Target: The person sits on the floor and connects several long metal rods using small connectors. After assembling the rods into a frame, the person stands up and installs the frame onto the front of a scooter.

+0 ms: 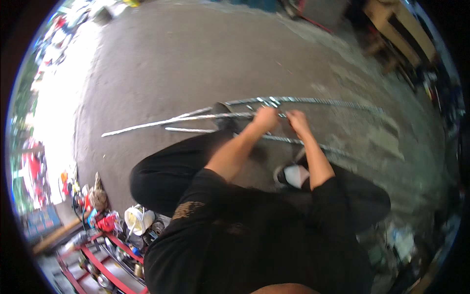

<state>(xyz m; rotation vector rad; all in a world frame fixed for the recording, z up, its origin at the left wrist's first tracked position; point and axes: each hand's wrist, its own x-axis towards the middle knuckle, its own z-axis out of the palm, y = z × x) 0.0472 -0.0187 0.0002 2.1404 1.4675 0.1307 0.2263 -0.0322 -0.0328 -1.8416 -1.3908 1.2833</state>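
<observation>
My left hand (266, 118) is closed around a long silvery metal rod (210, 117) that runs out to the left. Close beside it, my right hand (296, 120) has its fingers pinched together; a short shiny bit shows between the two hands, and I cannot make out what the right fingers hold. Just beyond the hands lie several short silver pieces (269, 102). A long ribbed rod (333, 102) stretches away to the right behind them. Another rod (283, 140) passes under my forearms, and one more (132, 130) reaches far left.
I am crouched low on a grey concrete floor (196, 59), with a shoe (293, 175) between my knees. At lower left are a white bucket (139, 220), a red metal frame (100, 267) and clutter. A cardboard box (399, 29) stands at far right.
</observation>
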